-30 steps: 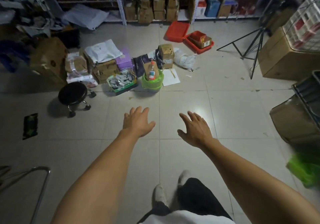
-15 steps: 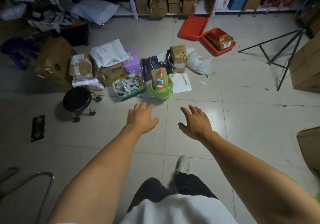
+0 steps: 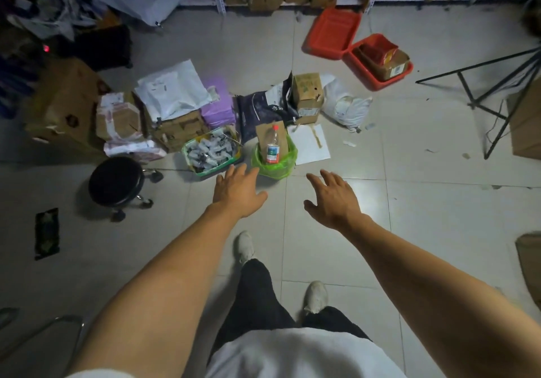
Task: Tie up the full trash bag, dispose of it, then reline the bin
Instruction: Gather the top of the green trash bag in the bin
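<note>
Pale floor tiles (image 3: pixel 424 216) carry all items in a dim storage room. Two bare hands reach forward above the floor, palms down: the left hand (image 3: pixel 238 191) and the right hand (image 3: pixel 335 199), each grip apart with fingers spread, holding nothing. Just beyond the left fingertips stands one small bin lined with a green trash bag (image 3: pixel 275 164), full; one clear bottle with a red cap (image 3: pixel 273 144) and one brown cardboard piece (image 3: pixel 265 131) stand upright in it. Beside the bin on the left sits one green basket (image 3: pixel 210 152) of small wrapped items, too blurred to identify. One black rolling stool (image 3: pixel 117 181) stands further left. Two red trays (image 3: pixel 333 33) lie near the shelving at the rear. Several cardboard boxes behind the bin overlap; their count cannot be told. Two white shoes (image 3: pixel 245 246) show below.
</note>
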Demonstrator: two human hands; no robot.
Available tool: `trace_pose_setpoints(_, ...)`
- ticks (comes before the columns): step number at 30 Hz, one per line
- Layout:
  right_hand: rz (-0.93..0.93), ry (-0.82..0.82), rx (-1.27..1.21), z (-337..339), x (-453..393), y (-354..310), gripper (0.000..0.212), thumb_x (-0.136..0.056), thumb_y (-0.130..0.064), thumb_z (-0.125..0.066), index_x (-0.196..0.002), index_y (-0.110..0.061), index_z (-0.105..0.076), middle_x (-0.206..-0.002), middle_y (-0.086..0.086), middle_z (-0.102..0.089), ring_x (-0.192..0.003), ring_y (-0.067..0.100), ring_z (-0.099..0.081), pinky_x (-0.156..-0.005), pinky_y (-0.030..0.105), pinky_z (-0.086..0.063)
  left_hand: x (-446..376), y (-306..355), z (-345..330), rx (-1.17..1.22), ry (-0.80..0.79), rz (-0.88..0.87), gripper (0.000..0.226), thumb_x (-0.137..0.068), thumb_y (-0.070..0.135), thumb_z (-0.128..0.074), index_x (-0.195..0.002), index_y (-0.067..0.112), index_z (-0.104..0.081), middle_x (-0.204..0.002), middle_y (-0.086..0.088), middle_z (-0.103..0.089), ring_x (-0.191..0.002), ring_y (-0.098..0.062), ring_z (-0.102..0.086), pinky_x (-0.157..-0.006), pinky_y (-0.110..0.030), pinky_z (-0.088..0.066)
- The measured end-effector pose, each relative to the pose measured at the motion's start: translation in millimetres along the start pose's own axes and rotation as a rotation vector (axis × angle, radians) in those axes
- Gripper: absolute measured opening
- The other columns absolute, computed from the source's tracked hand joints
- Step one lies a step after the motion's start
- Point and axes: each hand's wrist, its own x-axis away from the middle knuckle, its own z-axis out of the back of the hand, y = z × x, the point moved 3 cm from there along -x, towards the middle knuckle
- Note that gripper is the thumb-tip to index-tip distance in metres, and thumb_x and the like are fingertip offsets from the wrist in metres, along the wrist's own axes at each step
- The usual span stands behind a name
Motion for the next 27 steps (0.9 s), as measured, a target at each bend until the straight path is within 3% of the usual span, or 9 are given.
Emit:
trace_pose_setpoints(6,-0.090,-0.049,-0.028,-7,-71,-26,0.071,-0.093,-0.050,-0.050,-0.152,-0.026,-0.020,-0.161,0.012,-0.020,-0.148,0.035,-0.017,-0.120,0.051,-0.022,-82,-38,7,-0.013,-0.054,-0.077,0.066,-0.085,0.051,-0.054,-0.141,0.020,-0.038,-0.149,-0.011,-0.038,-0.138,-0.033,-0.031,-0.111,-0.049,-0.031)
trace_pose_setpoints(15,-0.113,-0.100,-0.058,-45,-181,-12,0.071,-0.092,-0.049,-0.050,-0.152,-0.025,-0.020,-0.160,0.014,-0.022,-0.147,0.035,-0.019,-0.119,0.049,-0.024,-195,-69,-30,-0.006,-0.120,-0.058,0.068,-0.086,0.051,-0.054,-0.144,0.022,-0.036,-0.154,-0.009,-0.034,-0.142,-0.032,-0.028,-0.113,-0.049,-0.030)
trace_pose_setpoints(27,-0.042,-0.042,-0.037,-214,-378,78,0.072,-0.091,-0.052,-0.047,-0.152,-0.026,-0.019,-0.160,0.011,-0.023,-0.147,0.033,-0.020,-0.119,0.046,-0.024,-361,-89,-218,0.085,-0.022,0.043,0.071,-0.087,0.052,-0.054,-0.147,0.021,-0.034,-0.153,-0.009,-0.035,-0.141,-0.032,-0.030,-0.113,-0.046,-0.032)
